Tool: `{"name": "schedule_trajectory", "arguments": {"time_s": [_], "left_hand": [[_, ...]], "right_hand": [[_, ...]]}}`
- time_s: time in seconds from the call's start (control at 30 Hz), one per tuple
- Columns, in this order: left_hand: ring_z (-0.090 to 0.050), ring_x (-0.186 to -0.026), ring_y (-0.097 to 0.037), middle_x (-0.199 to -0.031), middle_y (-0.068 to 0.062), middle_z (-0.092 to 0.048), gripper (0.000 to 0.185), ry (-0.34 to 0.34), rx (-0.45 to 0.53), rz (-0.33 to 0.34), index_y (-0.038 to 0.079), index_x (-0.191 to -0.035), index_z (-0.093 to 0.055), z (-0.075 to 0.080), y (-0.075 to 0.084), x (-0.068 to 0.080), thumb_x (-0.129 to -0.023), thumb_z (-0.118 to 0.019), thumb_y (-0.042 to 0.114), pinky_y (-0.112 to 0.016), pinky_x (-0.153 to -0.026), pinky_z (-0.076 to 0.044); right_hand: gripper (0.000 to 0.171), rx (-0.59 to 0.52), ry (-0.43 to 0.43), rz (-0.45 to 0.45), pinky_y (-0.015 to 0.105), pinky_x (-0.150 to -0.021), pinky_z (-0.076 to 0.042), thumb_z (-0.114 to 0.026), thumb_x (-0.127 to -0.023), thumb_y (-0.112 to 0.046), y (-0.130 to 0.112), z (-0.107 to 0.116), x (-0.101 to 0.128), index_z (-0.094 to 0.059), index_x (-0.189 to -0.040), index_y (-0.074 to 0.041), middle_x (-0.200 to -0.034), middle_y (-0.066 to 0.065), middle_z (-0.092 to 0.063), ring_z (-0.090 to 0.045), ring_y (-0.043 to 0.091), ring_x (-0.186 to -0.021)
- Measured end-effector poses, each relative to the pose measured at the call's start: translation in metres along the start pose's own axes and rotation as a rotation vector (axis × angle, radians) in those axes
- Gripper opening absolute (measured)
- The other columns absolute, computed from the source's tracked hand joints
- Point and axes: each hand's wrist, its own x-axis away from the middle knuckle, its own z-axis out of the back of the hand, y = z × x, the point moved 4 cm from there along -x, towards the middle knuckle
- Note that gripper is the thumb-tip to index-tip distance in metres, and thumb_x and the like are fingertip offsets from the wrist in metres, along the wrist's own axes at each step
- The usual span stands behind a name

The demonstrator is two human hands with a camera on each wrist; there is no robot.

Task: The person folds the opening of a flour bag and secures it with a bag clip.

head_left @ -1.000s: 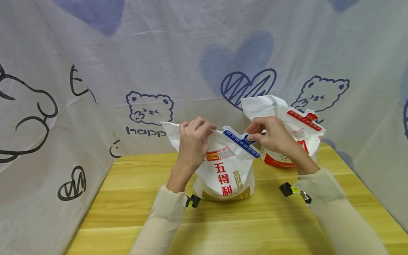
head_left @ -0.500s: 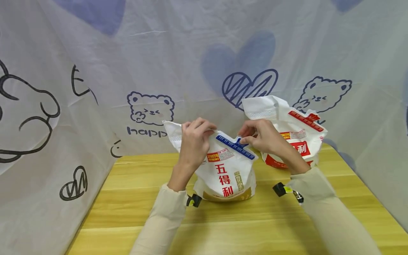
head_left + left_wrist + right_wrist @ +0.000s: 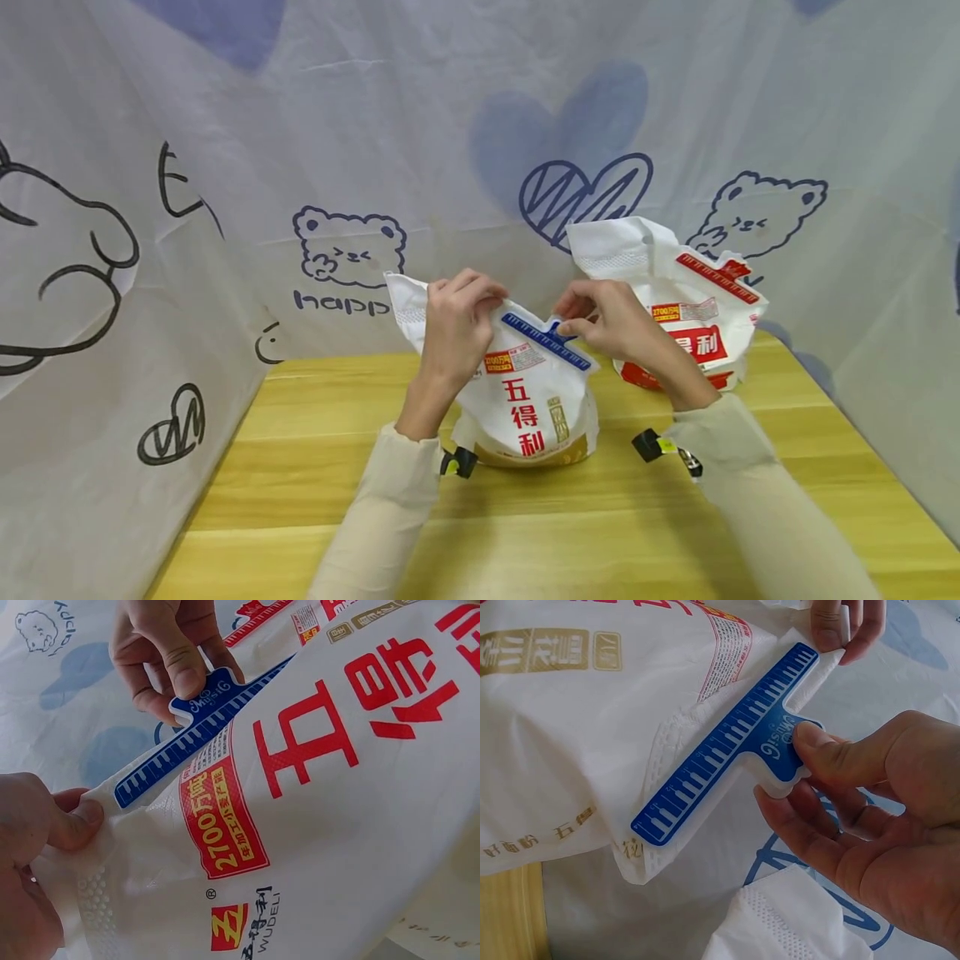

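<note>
Blue sealing clip (image 3: 546,340): T-shaped, ruler-marked bar lying along the folded top edge of the front flour bag (image 3: 528,400); tab pointing away from the bag.
Front flour bag: white, red characters, upright at mid-surface (image 3: 300,467), mouth gathered flat under the clip bar.
Right hand (image 3: 611,321): thumb and fingers pinching the clip's tab (image 3: 780,746); grip narrow, closed on the tab.
Left hand (image 3: 453,321): thumb and forefinger pinching the bag's top corner (image 3: 97,806) just beyond the bar's end; grip narrow, holding the fold taut.
Step in hand, as judged: seating or sliding the clip along the folded mouth. The next move likely calls for keeping the fold flat and tight while the bar is pressed or drawn fully across.
Second flour bag (image 3: 675,308): behind right, carrying a red clip (image 3: 716,277).
Backdrop: bear-and-heart printed cloth (image 3: 352,250).
</note>
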Motion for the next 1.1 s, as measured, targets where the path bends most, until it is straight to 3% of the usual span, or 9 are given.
{"name": "schedule_trajectory", "arguments": {"time_s": [0.37,0.63,1.1], "left_hand": [[-0.066,-0.088,-0.020,-0.092,-0.005,-0.071,0.014,-0.020,-0.013,0.007,0.006,-0.090,-0.075,0.001,0.000,0.001,-0.088,-0.072,-0.007,-0.047,-0.092,-0.040],[-0.065,-0.091,-0.022,-0.095,-0.004,-0.070,0.010,-0.033,-0.050,-0.022,0.006,-0.093,-0.077,0.006,0.000,0.001,-0.088,-0.075,-0.003,-0.047,-0.091,-0.041],[-0.064,-0.104,-0.023,-0.108,-0.006,-0.073,0.016,-0.073,-0.090,-0.054,0.007,-0.103,-0.077,0.014,0.006,0.005,-0.088,-0.078,0.002,-0.047,-0.099,-0.041]], "right_hand": [[0.021,-0.053,0.041,0.027,0.045,-0.088,-0.058,-0.076,-0.090,0.000,0.005,-0.006,0.004,-0.069,-0.110,-0.001,-0.105,0.014,-0.070,-0.067,0.030,-0.098],[0.028,-0.165,0.095,0.063,0.045,-0.095,-0.057,-0.074,-0.091,0.001,0.009,-0.008,0.010,-0.069,-0.118,0.001,-0.115,0.014,-0.067,-0.065,0.031,-0.108],[0.032,-0.177,0.160,0.134,0.046,-0.097,-0.055,-0.073,-0.093,-0.001,0.007,-0.012,0.025,-0.067,-0.125,-0.002,-0.122,0.012,-0.065,-0.064,0.029,-0.114]]}}
